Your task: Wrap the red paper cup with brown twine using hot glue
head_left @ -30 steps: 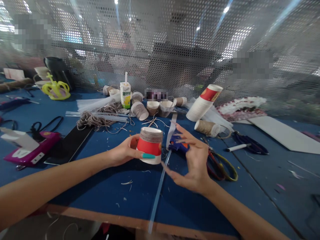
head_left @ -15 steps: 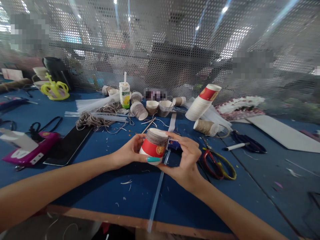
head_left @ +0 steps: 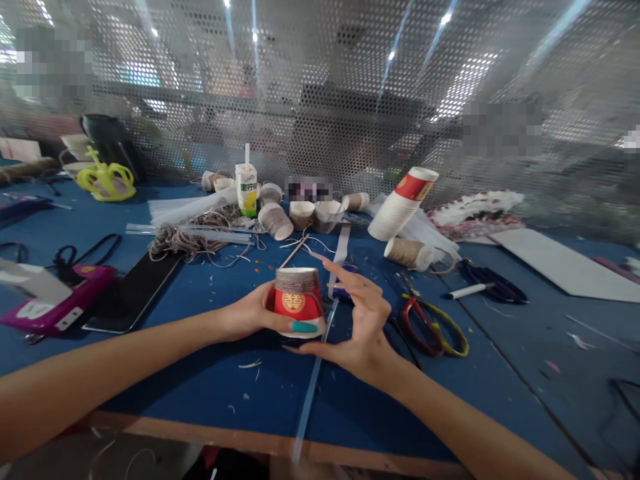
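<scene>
A red and white paper cup (head_left: 300,307) with a gold emblem is held above the table, its narrow end up. Grey-brown cord (head_left: 298,281) is wound round that upper end. My left hand (head_left: 255,311) grips the cup from the left, its thumb with a long teal nail across the front and the other fingers hidden behind. My right hand (head_left: 364,317) is just right of the cup, fingers and thumb spread apart. Its thumb reaches under the cup's lower edge; whether it touches I cannot tell.
Scissors (head_left: 425,327) and a white pen (head_left: 469,291) lie to the right. Behind are a stack of paper cups (head_left: 395,217), cord-wrapped cups (head_left: 276,221), a drink carton (head_left: 247,190) and a cord bundle (head_left: 183,241). A magenta glue gun (head_left: 60,307) and phone (head_left: 133,293) lie left.
The cup has turned so its gold emblem faces front, and it sits slightly lower and further left. My right fingers have come off its top and spread apart.
</scene>
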A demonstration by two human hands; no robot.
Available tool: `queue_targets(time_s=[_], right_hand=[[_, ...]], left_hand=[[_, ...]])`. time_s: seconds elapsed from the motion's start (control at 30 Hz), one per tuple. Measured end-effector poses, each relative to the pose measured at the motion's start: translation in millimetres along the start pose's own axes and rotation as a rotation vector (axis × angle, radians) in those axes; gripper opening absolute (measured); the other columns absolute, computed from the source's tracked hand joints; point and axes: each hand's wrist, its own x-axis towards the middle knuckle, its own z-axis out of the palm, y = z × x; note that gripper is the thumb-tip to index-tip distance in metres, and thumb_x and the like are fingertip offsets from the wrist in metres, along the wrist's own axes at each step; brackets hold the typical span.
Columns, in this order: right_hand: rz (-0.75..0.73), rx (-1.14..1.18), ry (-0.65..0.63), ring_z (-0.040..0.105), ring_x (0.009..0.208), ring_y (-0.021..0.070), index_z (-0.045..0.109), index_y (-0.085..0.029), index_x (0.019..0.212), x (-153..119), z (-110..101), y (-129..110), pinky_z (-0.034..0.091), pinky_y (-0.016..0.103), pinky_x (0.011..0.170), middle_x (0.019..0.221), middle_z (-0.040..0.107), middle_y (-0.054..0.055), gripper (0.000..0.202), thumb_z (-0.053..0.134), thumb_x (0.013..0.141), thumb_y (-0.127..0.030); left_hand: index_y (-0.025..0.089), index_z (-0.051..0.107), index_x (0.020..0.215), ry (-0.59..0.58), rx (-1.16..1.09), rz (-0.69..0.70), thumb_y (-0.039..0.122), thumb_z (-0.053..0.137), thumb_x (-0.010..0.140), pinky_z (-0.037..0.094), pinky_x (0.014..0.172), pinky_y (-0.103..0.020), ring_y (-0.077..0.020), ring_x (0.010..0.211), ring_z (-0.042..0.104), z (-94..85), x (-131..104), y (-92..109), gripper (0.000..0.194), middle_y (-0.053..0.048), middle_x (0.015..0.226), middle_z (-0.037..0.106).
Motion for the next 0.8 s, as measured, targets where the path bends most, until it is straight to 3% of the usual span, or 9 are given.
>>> queue_targets(time_s=[0.07,0.17,0.23,0.47,0.67,0.8], right_hand=[[-0.022,-0.009,-0.039,0.047,0.126,0.0350,0.033,-0.029,0.116,3,-6,-7,0.039,0.059,0.098,0.135,0.056,0.014,0.072,0.082,0.065,-0.046],[-0.072,-0.053,-0.155,0.044,0.122,0.0332,0.036,-0.028,0.094,10,-17,-18,0.039,0.056,0.094,0.120,0.069,0.007,0.041,0.072,0.075,-0.034],[-0.083,-0.062,-0.214,0.044,0.117,0.0313,0.035,-0.027,0.088,12,-21,-22,0.038,0.053,0.092,0.114,0.072,0.004,0.031,0.064,0.077,-0.025],[0.047,0.027,-0.219,0.042,0.115,0.0294,0.037,-0.026,0.092,8,-22,-17,0.035,0.052,0.092,0.130,0.064,0.006,0.020,0.053,0.080,-0.022],[0.181,0.230,-0.194,0.041,0.119,0.0251,0.039,-0.027,0.089,5,-25,-13,0.038,0.045,0.093,0.116,0.071,0.002,0.012,0.048,0.087,-0.019],[0.192,0.225,-0.123,0.044,0.115,0.0260,0.041,-0.026,0.088,2,-26,-12,0.037,0.048,0.093,0.114,0.072,0.002,0.011,0.045,0.088,-0.015]], left_hand=[[0.014,0.063,0.111,0.003,-0.029,0.016,0.020,0.086,0.055,0.048,0.090,-0.036,-0.0211,0.092,0.067,-1.3,0,0,0.060,-0.009,0.103,0.072],[0.013,0.063,0.113,0.000,-0.056,0.023,0.017,0.084,0.056,0.047,0.093,-0.037,-0.0222,0.095,0.067,-4.2,0,2,0.061,-0.010,0.104,0.071],[0.013,0.064,0.113,-0.008,-0.054,0.013,0.016,0.084,0.057,0.047,0.092,-0.036,-0.0224,0.096,0.067,-5.7,-1,4,0.060,-0.011,0.105,0.071],[0.014,0.064,0.113,-0.073,-0.119,-0.003,0.011,0.082,0.058,0.049,0.089,-0.031,-0.0188,0.092,0.067,-8.1,-1,5,0.058,-0.008,0.102,0.072],[0.014,0.064,0.114,-0.078,-0.121,-0.026,0.014,0.083,0.056,0.050,0.086,-0.033,-0.0205,0.092,0.068,-11.6,-3,3,0.060,-0.009,0.103,0.073],[0.014,0.064,0.115,-0.089,-0.112,-0.025,0.017,0.085,0.056,0.051,0.085,-0.032,-0.0201,0.091,0.068,-13.2,-4,2,0.063,-0.010,0.103,0.074]])
